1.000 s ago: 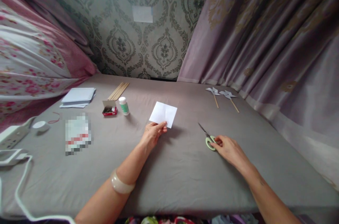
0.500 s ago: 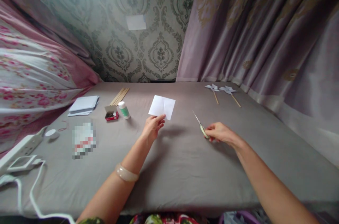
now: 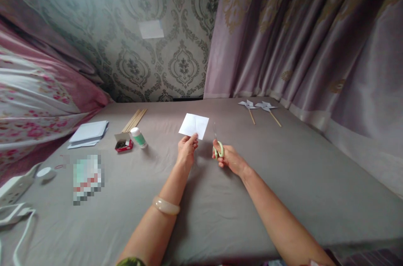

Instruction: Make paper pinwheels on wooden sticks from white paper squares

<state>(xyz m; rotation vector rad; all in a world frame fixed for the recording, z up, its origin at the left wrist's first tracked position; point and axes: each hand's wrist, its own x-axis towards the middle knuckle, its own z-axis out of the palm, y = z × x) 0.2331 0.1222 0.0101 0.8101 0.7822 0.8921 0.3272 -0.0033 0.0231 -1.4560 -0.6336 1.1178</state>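
Note:
My left hand (image 3: 188, 148) pinches the lower edge of a white square sheet of paper (image 3: 192, 125), which is held above the table and shows faint crease lines. To its right, my right hand (image 3: 229, 157) grips a pair of scissors (image 3: 219, 149) by pale green handles, with fingers in the loops. The scissor blades point up and away, close to the paper's right edge but apart from it. A pale bangle (image 3: 166, 206) circles my left wrist.
On the left lie a paper stack (image 3: 90, 132), wooden sticks (image 3: 135, 120), a red box (image 3: 124, 145) of small dark items, a white-green bottle (image 3: 138, 138), a blurred packet (image 3: 87, 178) and a power strip (image 3: 15, 188). Two paper pinwheels (image 3: 248, 105) lie at back right.
My right hand has brought the scissors left, near the paper, and turned them so the blades point more upward. My left hand still holds the paper. The view has shifted slightly right.

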